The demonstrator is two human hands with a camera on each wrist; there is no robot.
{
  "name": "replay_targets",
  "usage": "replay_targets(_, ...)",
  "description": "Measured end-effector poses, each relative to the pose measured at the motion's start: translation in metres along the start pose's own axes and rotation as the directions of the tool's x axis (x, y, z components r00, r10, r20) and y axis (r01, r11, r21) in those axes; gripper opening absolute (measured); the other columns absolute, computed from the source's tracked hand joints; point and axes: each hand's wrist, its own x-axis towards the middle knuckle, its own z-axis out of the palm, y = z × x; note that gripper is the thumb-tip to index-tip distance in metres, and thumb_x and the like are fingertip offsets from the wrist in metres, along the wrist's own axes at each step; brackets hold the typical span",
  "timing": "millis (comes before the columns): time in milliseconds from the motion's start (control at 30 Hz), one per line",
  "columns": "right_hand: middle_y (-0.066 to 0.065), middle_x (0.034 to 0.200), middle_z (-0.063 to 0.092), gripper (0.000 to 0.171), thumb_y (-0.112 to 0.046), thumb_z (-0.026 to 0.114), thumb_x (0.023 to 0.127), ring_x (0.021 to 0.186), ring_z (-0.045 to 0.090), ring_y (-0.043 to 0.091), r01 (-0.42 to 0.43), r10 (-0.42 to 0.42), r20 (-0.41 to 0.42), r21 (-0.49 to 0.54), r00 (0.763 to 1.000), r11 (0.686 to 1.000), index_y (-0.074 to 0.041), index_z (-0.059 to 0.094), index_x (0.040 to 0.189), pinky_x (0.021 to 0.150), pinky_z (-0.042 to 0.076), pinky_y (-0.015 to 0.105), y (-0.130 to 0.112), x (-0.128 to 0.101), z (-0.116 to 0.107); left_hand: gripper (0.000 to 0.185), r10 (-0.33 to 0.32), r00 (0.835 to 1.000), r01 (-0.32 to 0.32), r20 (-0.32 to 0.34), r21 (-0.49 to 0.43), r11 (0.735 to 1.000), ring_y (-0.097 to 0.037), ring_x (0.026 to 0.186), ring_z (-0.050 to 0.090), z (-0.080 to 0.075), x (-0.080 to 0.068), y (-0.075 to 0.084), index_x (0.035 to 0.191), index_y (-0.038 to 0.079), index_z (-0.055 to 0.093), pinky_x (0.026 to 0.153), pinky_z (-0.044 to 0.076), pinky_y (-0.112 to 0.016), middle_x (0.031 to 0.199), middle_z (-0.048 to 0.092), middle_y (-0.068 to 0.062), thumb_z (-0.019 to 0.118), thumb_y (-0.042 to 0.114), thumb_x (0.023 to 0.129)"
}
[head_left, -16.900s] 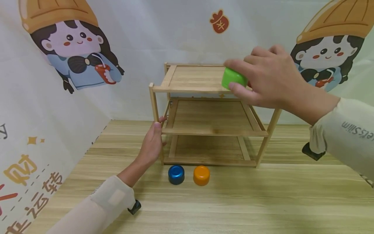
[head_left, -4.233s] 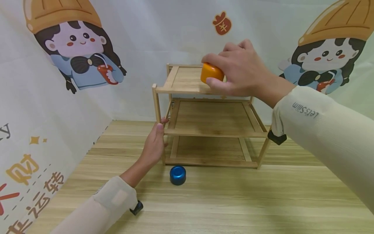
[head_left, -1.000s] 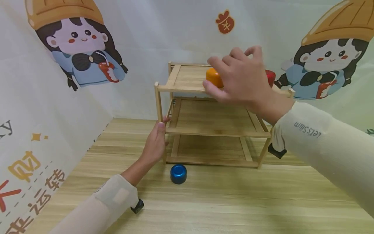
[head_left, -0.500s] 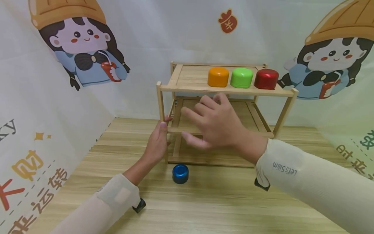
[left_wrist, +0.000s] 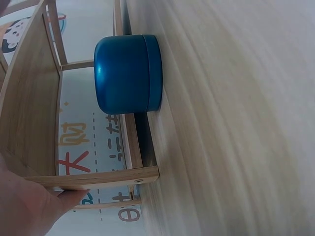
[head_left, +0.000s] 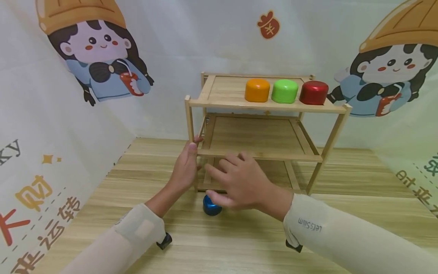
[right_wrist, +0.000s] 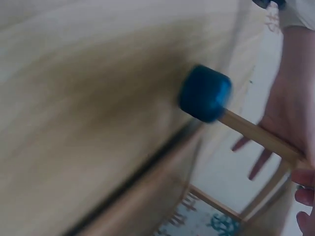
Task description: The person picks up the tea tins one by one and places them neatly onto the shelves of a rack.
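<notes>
While the blue cap (head_left: 211, 206) sits on the wooden table (head_left: 239, 243), just in front of the rack's bottom rail, the right hand (head_left: 239, 184) hovers right over it, fingers spread and relaxed, nothing held. From the head view the thumb looks to be at the cap's top edge, but I cannot tell whether it really touches. The left wrist camera catches the cap (left_wrist: 128, 73) whole: a squat round thing, standing flat on the table close against the rack's base. The right wrist view shows it (right_wrist: 205, 93) too, though blurred.

Over to the left hand (head_left: 184, 171): it grips the front left post of the wooden rack (head_left: 260, 152), thumb pressed along the post at the level of the middle shelf, fingers curled round behind.

Up on the top shelf, three more caps stand in a row toward the right side: an orange cap (head_left: 257, 90), a green cap (head_left: 284, 91) just beside it, and a red cap (head_left: 313, 92) at the right end. They are close together; whether they touch I cannot say. The middle and bottom shelves show bare wood.

Both arms wear pale long sleeves (head_left: 342, 243). Behind the rack hangs a printed backdrop (head_left: 102, 64) with cartoon girls in big hats, left and right.
</notes>
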Motion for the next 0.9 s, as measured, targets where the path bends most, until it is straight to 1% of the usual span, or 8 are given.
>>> replay_targets(200, -0.002, 0.085, 0.072, 0.059, -0.066, 0.034, 0.098, 0.078, 0.061, 0.019, 0.002, -0.001, 0.016, -0.036, 1.000, 0.999, -0.024, 0.069, 0.120, 0.060, 0.044, 0.035, -0.017, -0.014, 0.023, 0.064, -0.009, 1.000, 0.009, -0.006, -0.001, 1.000, -0.036, 0.148, 0.037, 0.001, 0.000, 0.000, 0.152, 0.014, 0.042, 0.089, 0.058, -0.061, 0.167, 0.031, -0.007, 0.016, 0.054, 0.110)
replay_targets(333, -0.002, 0.089, 0.073, 0.058, -0.068, 0.040, 0.095, 0.082, 0.062, 0.020, -0.022, 0.024, 0.082, -0.028, 0.996, 0.999, -0.025, 0.067, 0.124, 0.063, 0.046, 0.037, -0.026, -0.020, 0.033, 0.061, -0.004, 1.000, 0.004, -0.017, 0.005, 1.000, -0.036, 0.146, 0.038, 0.001, 0.000, 0.001, 0.151, 0.014, 0.044, 0.087, 0.058, -0.061, 0.166, 0.032, -0.008, 0.017, 0.051, 0.111)
replay_targets(367, -0.003, 0.091, 0.073, 0.058, -0.068, 0.041, 0.095, 0.083, 0.062, 0.020, -0.031, 0.033, 0.106, -0.026, 0.994, 0.999, -0.025, 0.066, 0.125, 0.065, 0.047, 0.038, -0.027, -0.022, 0.035, 0.059, -0.012, 1.000, 0.012, -0.014, 0.002, 1.000, -0.037, 0.146, 0.038, 0.001, -0.001, 0.006, 0.152, 0.013, 0.044, 0.088, 0.058, -0.062, 0.167, 0.031, -0.009, 0.017, 0.048, 0.112)
replay_targets(433, -0.003, 0.094, 0.074, 0.059, -0.069, 0.042, 0.095, 0.087, 0.063, 0.020, -0.052, 0.054, 0.167, -0.016, 0.985, 0.999, -0.026, 0.064, 0.129, 0.068, 0.049, 0.039, -0.030, -0.025, 0.039, 0.057, -0.014, 1.000, 0.014, -0.013, 0.001, 1.000, -0.038, 0.146, 0.038, 0.000, -0.002, 0.006, 0.152, 0.012, 0.044, 0.089, 0.057, -0.063, 0.167, 0.031, -0.009, 0.017, 0.044, 0.112)
replay_targets(567, -0.002, 0.099, 0.074, 0.062, -0.071, 0.040, 0.097, 0.092, 0.063, 0.021, -0.085, 0.079, 0.266, 0.012, 0.961, 0.996, -0.027, 0.058, 0.137, 0.073, 0.051, 0.042, -0.033, -0.029, 0.047, 0.057, -0.016, 1.000, 0.016, -0.014, 0.002, 1.000, -0.038, 0.146, 0.038, 0.000, -0.002, 0.006, 0.152, 0.013, 0.043, 0.089, 0.057, -0.064, 0.166, 0.031, -0.009, 0.017, 0.045, 0.112)
replay_targets(600, -0.001, 0.100, 0.073, 0.063, -0.071, 0.039, 0.097, 0.093, 0.063, 0.022, -0.093, 0.084, 0.287, 0.019, 0.954, 0.995, -0.027, 0.057, 0.138, 0.075, 0.051, 0.043, -0.034, -0.030, 0.048, 0.059, -0.006, 1.000, 0.006, -0.017, 0.005, 1.000, -0.037, 0.146, 0.038, 0.000, -0.001, 0.001, 0.152, 0.014, 0.044, 0.088, 0.057, -0.063, 0.166, 0.032, -0.007, 0.017, 0.048, 0.112)
replay_targets(733, -0.001, 0.102, 0.073, 0.064, -0.072, 0.037, 0.097, 0.096, 0.063, 0.022, -0.105, 0.092, 0.330, 0.023, 0.939, 0.994, -0.028, 0.054, 0.140, 0.079, 0.052, 0.045, -0.037, -0.033, 0.054, 0.062, -0.001, 1.000, 0.001, -0.013, 0.005, 1.000, -0.036, 0.147, 0.038, 0.001, -0.001, 0.001, 0.151, 0.015, 0.044, 0.089, 0.058, -0.062, 0.167, 0.031, -0.008, 0.016, 0.052, 0.110)
replay_targets(900, -0.002, 0.103, 0.074, 0.064, -0.072, 0.036, 0.098, 0.097, 0.064, 0.022, -0.089, 0.073, 0.347, 0.032, 0.935, 0.995, -0.028, 0.056, 0.139, 0.080, 0.053, 0.045, -0.040, -0.034, 0.059, 0.062, -0.001, 1.000, 0.001, -0.007, 0.002, 1.000, -0.036, 0.148, 0.036, 0.001, -0.001, 0.001, 0.151, 0.015, 0.044, 0.089, 0.058, -0.061, 0.168, 0.029, -0.008, 0.016, 0.052, 0.110)
